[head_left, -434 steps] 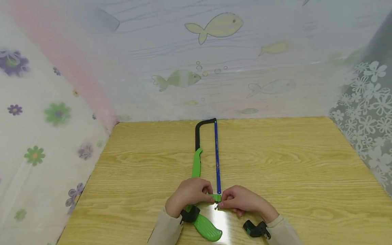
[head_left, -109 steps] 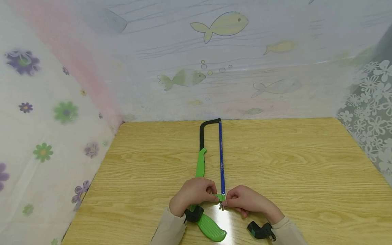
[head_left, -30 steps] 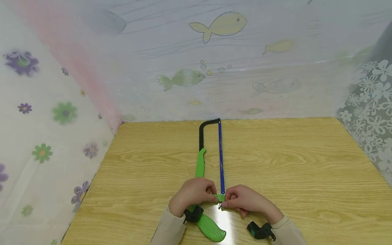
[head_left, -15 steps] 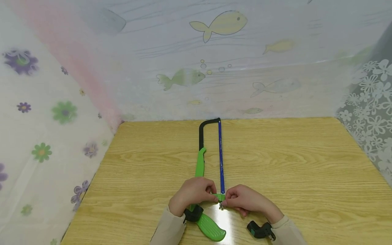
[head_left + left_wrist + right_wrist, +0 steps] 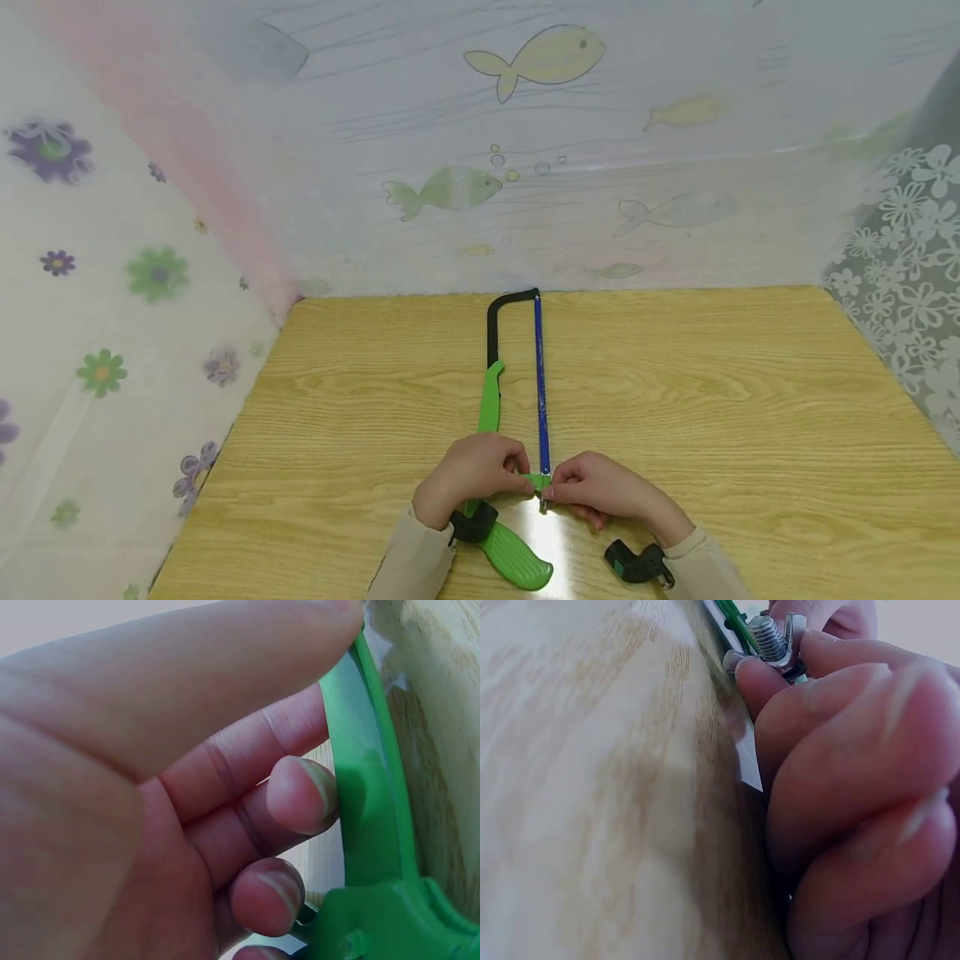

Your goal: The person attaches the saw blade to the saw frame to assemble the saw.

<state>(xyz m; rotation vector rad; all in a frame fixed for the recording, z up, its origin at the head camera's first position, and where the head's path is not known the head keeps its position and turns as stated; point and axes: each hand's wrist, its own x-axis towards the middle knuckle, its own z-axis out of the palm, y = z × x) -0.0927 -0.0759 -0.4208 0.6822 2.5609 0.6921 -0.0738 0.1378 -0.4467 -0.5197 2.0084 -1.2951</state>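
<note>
A hacksaw [image 5: 489, 404] lies on the wooden table, with a green handle [image 5: 519, 562], a black front bow and a blue blade [image 5: 541, 383] running along its right side. My left hand [image 5: 474, 468] pinches the green arm [image 5: 369, 787] at the blade's near end between thumb and index finger. Opposite it, my right hand [image 5: 600, 486] has thumb and index finger on a silver wing nut [image 5: 796, 631] threaded on a bolt [image 5: 766, 636]. In the head view, fingertips partly cover the wing nut, and the left hand hides the saw's middle.
The table [image 5: 697, 392] stretches out to both sides of the saw. Behind it hangs a pale sheet [image 5: 420, 108] with printed fish; a flowered sheet [image 5: 180, 383] is at the left. Black wrist cameras [image 5: 633, 562] sit on both wrists.
The wing nut has rotated on its bolt; its wings looked spread a second ago and now look narrow, almost edge-on. Both hands and the saw stay practically in place.
</note>
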